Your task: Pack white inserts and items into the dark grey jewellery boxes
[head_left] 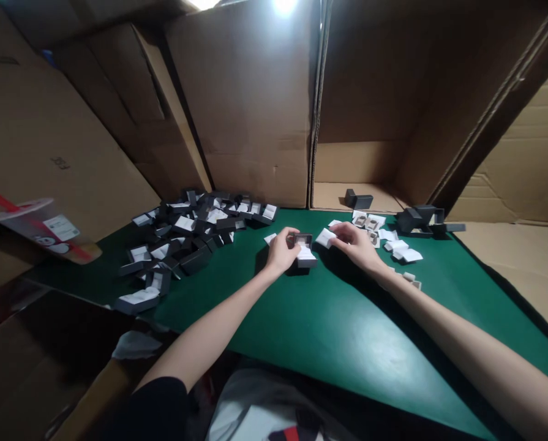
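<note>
My left hand (281,251) grips a small dark jewelry box (307,262) by its left side, over the green tabletop. Its lid stands raised and white lining shows inside. Just to the right, my right hand (354,244) pinches a small white card-like piece (325,237) between thumb and fingers, apart from the box. Behind my left fingers lies another white piece (269,239), partly hidden. Beyond and beside my right hand are loose white pieces (409,254) and pale inserts (360,218).
A heap of dark boxes with white linings (182,236) covers the table's left side. More dark boxes (420,217) sit at the back right, and one (359,199) lies inside a cardboard carton (360,92). A plastic cup with a red straw (39,229) stands far left.
</note>
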A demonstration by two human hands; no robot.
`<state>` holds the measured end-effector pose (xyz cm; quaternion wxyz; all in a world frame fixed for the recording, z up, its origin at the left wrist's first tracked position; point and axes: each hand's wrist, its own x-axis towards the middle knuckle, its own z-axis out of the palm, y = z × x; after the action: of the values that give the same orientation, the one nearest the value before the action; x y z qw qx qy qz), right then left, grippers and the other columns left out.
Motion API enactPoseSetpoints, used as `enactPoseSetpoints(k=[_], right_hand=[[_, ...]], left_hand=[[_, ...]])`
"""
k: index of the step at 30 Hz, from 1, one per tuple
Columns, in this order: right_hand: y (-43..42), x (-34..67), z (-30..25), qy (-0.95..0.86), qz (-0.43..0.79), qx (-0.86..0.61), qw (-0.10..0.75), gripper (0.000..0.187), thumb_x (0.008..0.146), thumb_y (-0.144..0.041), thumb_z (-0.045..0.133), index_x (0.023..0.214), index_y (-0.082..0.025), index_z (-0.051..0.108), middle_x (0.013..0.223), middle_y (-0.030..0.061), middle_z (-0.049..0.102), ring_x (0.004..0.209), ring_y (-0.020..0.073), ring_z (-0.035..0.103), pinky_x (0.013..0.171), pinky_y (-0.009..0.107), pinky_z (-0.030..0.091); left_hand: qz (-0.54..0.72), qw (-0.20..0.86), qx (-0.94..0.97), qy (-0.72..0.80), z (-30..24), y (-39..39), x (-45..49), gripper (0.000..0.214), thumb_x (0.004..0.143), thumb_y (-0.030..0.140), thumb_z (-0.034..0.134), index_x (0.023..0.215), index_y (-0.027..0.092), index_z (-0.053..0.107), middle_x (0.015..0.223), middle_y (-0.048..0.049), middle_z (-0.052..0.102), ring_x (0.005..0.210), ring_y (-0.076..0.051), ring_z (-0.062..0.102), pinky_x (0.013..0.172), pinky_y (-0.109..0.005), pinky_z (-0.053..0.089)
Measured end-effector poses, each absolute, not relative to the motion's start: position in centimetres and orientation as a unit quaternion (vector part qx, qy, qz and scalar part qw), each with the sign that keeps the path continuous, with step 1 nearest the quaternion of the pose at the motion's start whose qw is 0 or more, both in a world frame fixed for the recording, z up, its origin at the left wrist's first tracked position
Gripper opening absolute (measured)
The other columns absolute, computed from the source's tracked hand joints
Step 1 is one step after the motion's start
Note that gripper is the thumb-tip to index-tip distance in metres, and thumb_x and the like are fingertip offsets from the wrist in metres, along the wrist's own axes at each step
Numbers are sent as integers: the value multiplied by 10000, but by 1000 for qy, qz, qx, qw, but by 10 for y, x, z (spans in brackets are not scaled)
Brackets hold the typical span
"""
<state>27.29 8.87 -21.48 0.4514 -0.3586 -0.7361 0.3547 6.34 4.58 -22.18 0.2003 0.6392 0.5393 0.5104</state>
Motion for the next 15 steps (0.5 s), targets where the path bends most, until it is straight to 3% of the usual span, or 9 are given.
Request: enactPoseSetpoints(k=[3, 6, 11, 15], right_hand=[[88, 272, -213, -662, 470, -337, 477, 348, 677, -305, 685, 960, -131, 580, 932, 71, 627, 822, 157, 592, 782, 296, 473], [85, 270, -210, -639, 505, -324, 481, 353, 667, -332, 710, 935, -129, 601, 916, 64, 629, 816, 150, 589, 782, 289, 474], [78, 267, -208, -739, 378, -338, 444, 282, 747, -347, 645, 944, -145, 648, 927, 61, 624, 769, 149, 570, 740, 302, 463], [74, 266, -210, -797, 259, -317, 443, 204, 801, -281, 585, 947, -175, 680, 864, 53, 536, 729, 126, 527, 694, 282, 455]], left_hand=[[521, 210, 632, 534, -227, 50, 60, 336, 719, -31, 618, 1007, 136, 570, 889, -14, 587, 724, -142, 560, 617, -203, 453], [533, 271, 635, 490, -232, 53, 62, 292, 797, 58, 625, 1070, 130, 550, 909, -36, 588, 762, -154, 574, 609, -201, 471], [522, 337, 648, 440, -232, 52, 68, 336, 784, -1, 557, 1104, 99, 543, 989, -81, 590, 844, -178, 582, 699, -240, 511], [513, 368, 667, 396, -228, 49, 72, 389, 741, -30, 532, 1113, 81, 555, 1076, -101, 570, 939, -193, 569, 840, -287, 494]])
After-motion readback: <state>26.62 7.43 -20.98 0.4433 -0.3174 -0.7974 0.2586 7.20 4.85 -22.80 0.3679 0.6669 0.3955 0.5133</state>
